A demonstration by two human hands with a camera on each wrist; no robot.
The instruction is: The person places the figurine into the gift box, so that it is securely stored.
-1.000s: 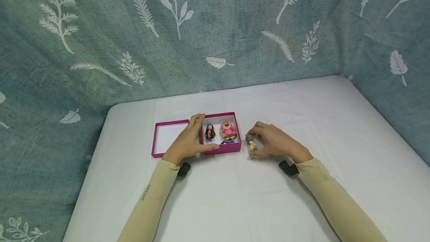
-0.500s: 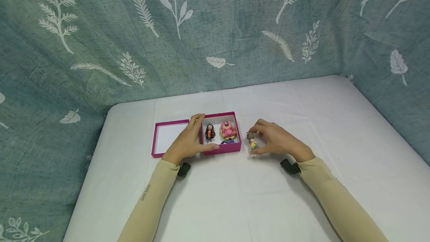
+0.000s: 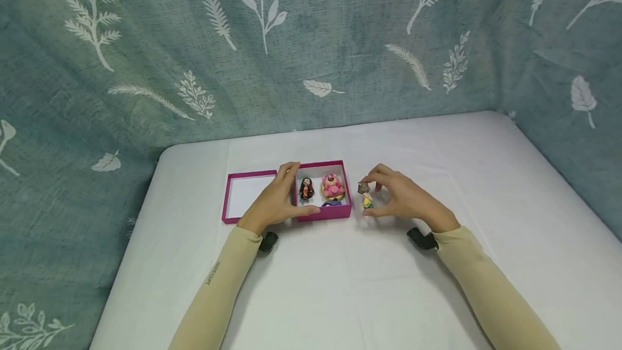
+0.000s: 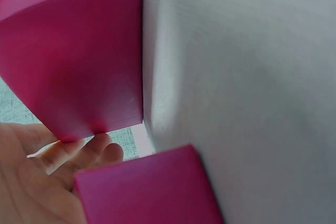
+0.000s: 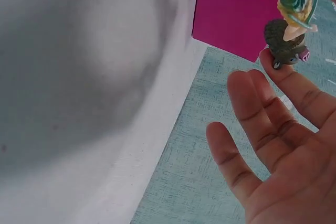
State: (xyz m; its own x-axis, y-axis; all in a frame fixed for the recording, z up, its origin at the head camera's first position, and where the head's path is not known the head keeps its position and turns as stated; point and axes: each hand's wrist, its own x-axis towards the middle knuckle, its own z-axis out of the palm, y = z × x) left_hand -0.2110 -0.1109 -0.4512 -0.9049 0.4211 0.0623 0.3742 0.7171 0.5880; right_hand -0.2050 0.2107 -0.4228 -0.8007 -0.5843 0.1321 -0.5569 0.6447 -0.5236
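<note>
In the head view my left hand (image 3: 272, 201) holds the magenta box (image 3: 324, 213), thumb along its near wall and fingers at its far left corner. The left wrist view shows fingertips touching the box wall (image 4: 79, 66). Inside the box lie a dark-haired doll figurine (image 3: 306, 190), a pink bear figurine (image 3: 332, 187) and a partly hidden blue item (image 3: 332, 203). Just right of the box, my right hand (image 3: 405, 196) pinches a small figurine (image 3: 366, 199) with brown hair and a yellow-green outfit between thumb and index finger. The right wrist view shows the figurine (image 5: 295, 11) upside down.
A shallow magenta-rimmed lid (image 3: 249, 196) with a white inside lies left of the box, partly behind the left hand. White cloth (image 3: 311, 285) covers the table. A green leaf-patterned curtain (image 3: 350, 58) hangs behind and at the sides.
My right hand has raised the figurine slightly and tilted it more upright. The left hand keeps its place on the box. The head view has shifted a little.
</note>
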